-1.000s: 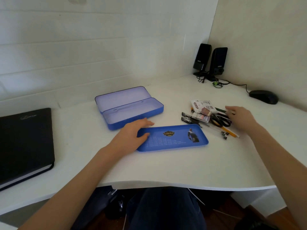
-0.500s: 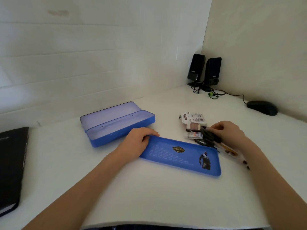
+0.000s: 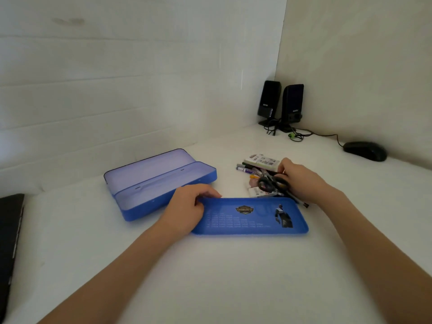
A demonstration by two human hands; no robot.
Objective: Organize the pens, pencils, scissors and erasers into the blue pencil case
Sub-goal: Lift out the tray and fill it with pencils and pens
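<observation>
The blue pencil case (image 3: 163, 195) lies open and empty on the white desk, lid tilted back. In front of it lies a flat blue tray insert (image 3: 252, 218) with a printed figure. My left hand (image 3: 189, 206) rests on the tray's left end, fingers curled over its edge. To the right is a pile of stationery: pens (image 3: 245, 168), packaged erasers (image 3: 261, 160) and black-handled scissors (image 3: 271, 183). My right hand (image 3: 301, 181) is closed over the pile, holding the scissors and some pens.
Two black speakers (image 3: 280, 104) with cables stand in the back corner. A black mouse (image 3: 364, 150) lies at the right wall. A black notebook (image 3: 9, 242) sits at the left edge. White walls close the desk behind and to the right.
My right hand closed on the scissors and pens and drew them toward the tray. The camera tilted up and came closer. My left hand stayed on the tray's left end.
</observation>
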